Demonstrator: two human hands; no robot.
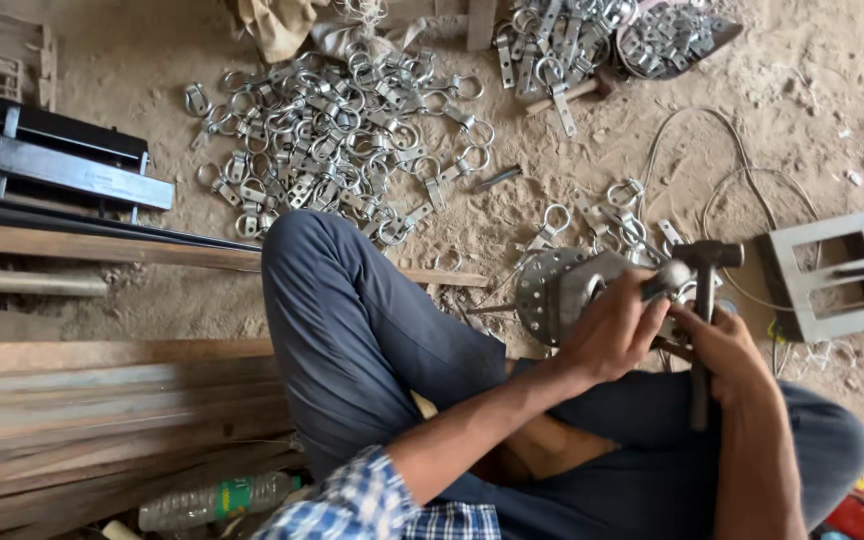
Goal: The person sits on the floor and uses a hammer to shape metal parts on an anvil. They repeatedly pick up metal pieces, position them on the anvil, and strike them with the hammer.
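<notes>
1. I am sitting on the sandy ground, and my left hand [612, 335] is closing its fingers around a small metal ring clamp [670, 276], right of the frame's centre, pressing it against the round perforated steel block [557, 290].
2. My right hand [727, 350] is gripping, fingers fully wrapped, the handle of a hammer [704, 300], whose head is standing just above the clamp.
3. The clamp is looking stiff and light, with smooth plating, so I judge it may be slipping easily; I am holding it by its flat strap end, away from the hammer head.
4. The block is seeming heavy and steady.
5. A big pile of similar ring clamps [342, 140] is lying in the upper middle of the frame, well apart from my hands.
6. Wooden planks [102, 400] are lying at the lower left, and a grey metal frame [832, 275] is standing at the right edge.
</notes>
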